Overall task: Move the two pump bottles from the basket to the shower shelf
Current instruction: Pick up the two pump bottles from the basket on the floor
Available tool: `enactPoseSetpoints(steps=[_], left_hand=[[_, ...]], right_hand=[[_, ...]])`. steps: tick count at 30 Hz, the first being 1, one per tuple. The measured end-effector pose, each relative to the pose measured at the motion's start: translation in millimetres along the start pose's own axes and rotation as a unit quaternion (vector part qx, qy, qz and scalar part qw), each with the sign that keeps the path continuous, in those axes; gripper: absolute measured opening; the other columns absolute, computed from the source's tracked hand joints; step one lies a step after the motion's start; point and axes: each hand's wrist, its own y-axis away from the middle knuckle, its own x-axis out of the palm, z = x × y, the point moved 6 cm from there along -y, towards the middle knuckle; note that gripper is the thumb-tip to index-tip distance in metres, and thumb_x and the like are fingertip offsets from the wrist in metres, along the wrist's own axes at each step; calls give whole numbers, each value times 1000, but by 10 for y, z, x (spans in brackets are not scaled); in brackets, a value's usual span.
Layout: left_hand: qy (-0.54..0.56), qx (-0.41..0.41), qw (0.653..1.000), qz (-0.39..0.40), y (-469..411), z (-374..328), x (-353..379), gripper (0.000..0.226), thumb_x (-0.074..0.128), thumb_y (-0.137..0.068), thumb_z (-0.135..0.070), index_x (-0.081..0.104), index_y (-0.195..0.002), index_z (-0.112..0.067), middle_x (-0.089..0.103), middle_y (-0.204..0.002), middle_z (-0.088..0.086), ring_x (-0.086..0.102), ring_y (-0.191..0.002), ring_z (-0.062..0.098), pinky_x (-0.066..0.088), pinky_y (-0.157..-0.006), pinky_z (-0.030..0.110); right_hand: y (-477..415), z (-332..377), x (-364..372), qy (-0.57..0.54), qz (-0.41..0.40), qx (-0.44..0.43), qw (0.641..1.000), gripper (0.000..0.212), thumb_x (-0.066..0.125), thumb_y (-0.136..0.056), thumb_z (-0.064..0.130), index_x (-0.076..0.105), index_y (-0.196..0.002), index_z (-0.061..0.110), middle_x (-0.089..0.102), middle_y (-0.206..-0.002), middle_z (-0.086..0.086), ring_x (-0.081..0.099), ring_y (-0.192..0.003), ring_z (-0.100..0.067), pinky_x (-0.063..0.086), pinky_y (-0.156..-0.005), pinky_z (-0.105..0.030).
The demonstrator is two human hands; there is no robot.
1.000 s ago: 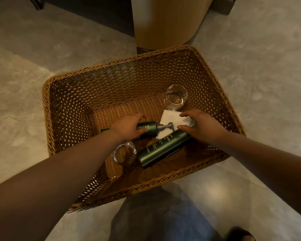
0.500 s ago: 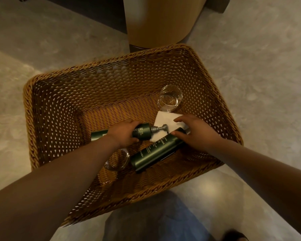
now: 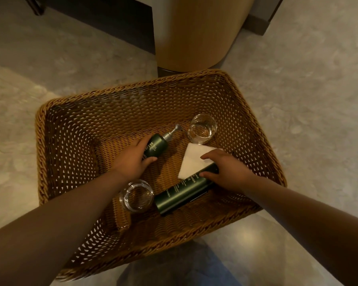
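Observation:
A brown wicker basket (image 3: 56,145) stands on the floor below me. My left hand (image 3: 132,159) grips a dark green pump bottle (image 3: 158,144) by its body, its grey pump head pointing toward the far wall of the basket. A second dark green pump bottle (image 3: 180,190) lies flat on the basket floor. My right hand (image 3: 225,172) is closed over its upper end, hiding the pump. No shower shelf is in view.
Two clear glasses sit in the basket, one far glass (image 3: 202,129) and one near glass (image 3: 136,196) by my left forearm. A folded white napkin (image 3: 191,159) lies under the second bottle's top. A rounded wooden cabinet (image 3: 198,32) stands just behind the basket on the grey stone floor.
My left hand has lifted and turned its bottle, so the pump head now points away from me rather than to the right. My right hand has stayed on the lying bottle.

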Motion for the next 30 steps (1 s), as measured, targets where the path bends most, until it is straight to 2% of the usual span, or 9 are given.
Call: enactPoseSetpoints(steps=[5,8,16,22,26,30], left_hand=[[29,-15,999,-29,76,87,-89,73,61,-87,-31,22,-147,-22,42,-141,16,46,-121,31,40,-93,38],[39,-13,999,-31,106,93,-91,73,61,-87,-30,21,-147,-22,42,-142,15,45,-122,30,39,-94,38],[33,-9,999,-24,89,66,-88,73,62,-86,-31,21,-147,-23,43,-140,17,46,-121,31,40,-94,39],[51,-8,998,-34,124,50,-131,72,61,-87,-28,22,-147,-22,41,-142,16,43,-125,30,38,-98,41],[70,-5,996,-49,152,59,-192,71,61,-87,-27,23,-146,-20,41,-143,15,42,-126,30,38,-100,42],[86,-10,993,-78,168,105,-253,71,61,-87,-27,23,-146,-20,42,-142,14,43,-125,29,36,-98,37]], right_hand=[[-62,105,159,76,70,-46,994,57,62,-86,39,42,-137,21,40,-144,-3,37,-130,-21,33,-109,-38],[-60,140,216,97,86,-54,990,59,61,-86,40,40,-138,22,39,-145,-3,36,-131,-22,35,-107,-41],[-69,-33,165,171,121,-69,975,66,66,-83,34,39,-140,20,40,-145,-5,37,-129,-22,31,-108,-35],[-93,-80,193,214,159,-66,962,67,69,-80,22,38,-139,21,44,-139,-6,43,-124,-24,39,-103,-40],[-116,-34,160,252,150,-87,952,65,66,-82,25,36,-140,22,42,-140,-5,43,-123,-24,41,-100,-41],[-219,146,17,323,68,-159,930,66,65,-83,24,34,-141,25,35,-148,-3,37,-131,-26,34,-104,-45]])
